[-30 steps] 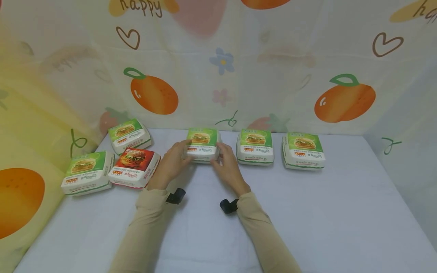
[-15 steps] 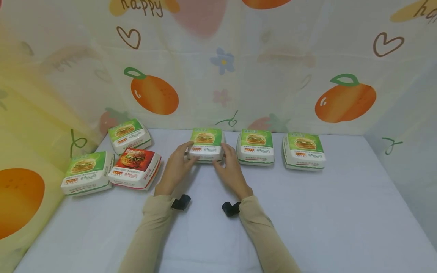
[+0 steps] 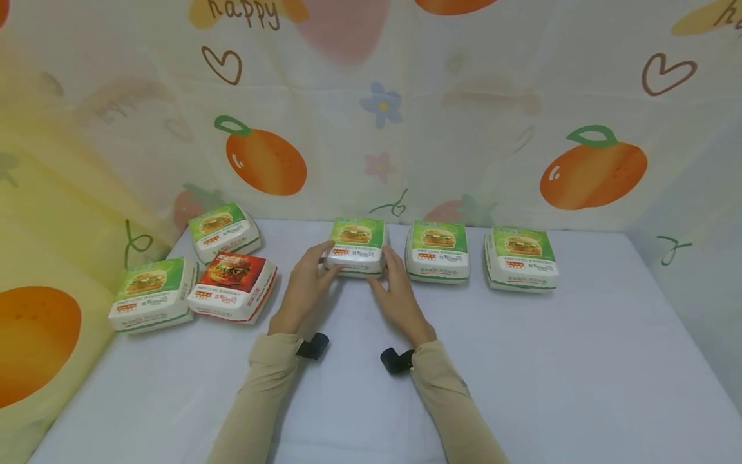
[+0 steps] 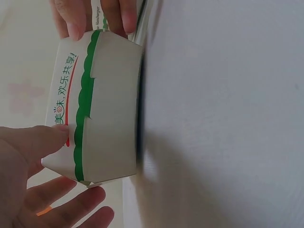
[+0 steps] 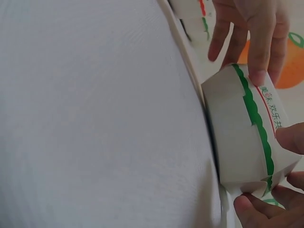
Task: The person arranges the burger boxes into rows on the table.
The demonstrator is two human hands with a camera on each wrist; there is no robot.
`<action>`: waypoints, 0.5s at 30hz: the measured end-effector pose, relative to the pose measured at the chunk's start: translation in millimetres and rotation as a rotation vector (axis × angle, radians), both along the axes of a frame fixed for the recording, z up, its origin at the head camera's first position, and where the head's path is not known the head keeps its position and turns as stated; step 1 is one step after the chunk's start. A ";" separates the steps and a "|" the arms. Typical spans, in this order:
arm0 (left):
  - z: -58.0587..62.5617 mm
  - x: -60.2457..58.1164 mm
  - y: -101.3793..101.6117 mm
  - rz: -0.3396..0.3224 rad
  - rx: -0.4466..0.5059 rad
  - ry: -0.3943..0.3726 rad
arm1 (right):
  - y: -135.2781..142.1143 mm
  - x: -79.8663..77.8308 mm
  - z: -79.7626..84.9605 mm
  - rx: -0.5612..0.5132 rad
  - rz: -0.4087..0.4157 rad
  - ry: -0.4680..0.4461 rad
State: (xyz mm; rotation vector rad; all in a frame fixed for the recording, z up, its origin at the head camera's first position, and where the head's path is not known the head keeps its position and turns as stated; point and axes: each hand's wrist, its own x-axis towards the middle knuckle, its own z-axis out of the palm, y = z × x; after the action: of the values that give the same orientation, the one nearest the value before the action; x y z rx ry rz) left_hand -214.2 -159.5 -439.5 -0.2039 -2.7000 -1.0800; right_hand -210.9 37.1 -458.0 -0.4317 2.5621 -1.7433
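Both hands hold a green-and-white paper burger box (image 3: 357, 248) near the back of the table, one at each side. My left hand (image 3: 304, 283) has its thumb on the front face and its fingers along the left side. On the opposite side, my right hand (image 3: 400, 296) grips with the thumb at the front and the fingers round the right edge. In the left wrist view the box's white front (image 4: 114, 104) shows a green scalloped edge and red and green lettering. A narrow gap separates this box from another green burger box (image 3: 437, 251) just to its right.
Farther right stands one more green burger box (image 3: 522, 258). At the left, a red burger box (image 3: 232, 287) sits close beside two green ones, one at the back (image 3: 225, 232) and one in front (image 3: 153, 295). A fruit-printed cloth (image 3: 336, 90) hangs behind the white table (image 3: 522, 374).
Both hands have slid the burger box a little to the right, narrowing the gap to the box beside it. My left hand has come away from the red box's side.
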 end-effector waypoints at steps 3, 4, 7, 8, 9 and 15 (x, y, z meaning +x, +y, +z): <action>0.3 0.6 1.1 0.001 -0.002 -0.007 | 2.3 0.7 1.0 0.015 0.010 -0.001; 0.4 0.8 1.4 0.000 -0.005 -0.009 | 3.0 0.7 1.2 0.022 0.012 -0.002; 0.5 1.2 2.2 0.000 -0.015 -0.015 | 4.8 0.9 1.8 0.055 0.011 -0.002; 0.5 1.2 2.4 0.001 -0.018 -0.016 | 5.3 1.0 1.9 0.065 0.010 0.000; 0.3 1.0 2.5 0.001 -0.020 -0.017 | 5.9 1.1 2.3 0.072 0.009 0.000; -0.7 0.1 4.2 0.003 -0.038 -0.030 | 9.0 1.6 4.7 0.081 0.007 -0.006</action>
State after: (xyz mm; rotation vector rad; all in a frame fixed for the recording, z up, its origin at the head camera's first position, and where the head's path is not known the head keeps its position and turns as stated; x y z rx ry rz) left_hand -214.1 -155.3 -440.2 -0.1910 -2.7481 -1.0399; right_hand -209.2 46.1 -453.3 -0.4317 2.6127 -1.6295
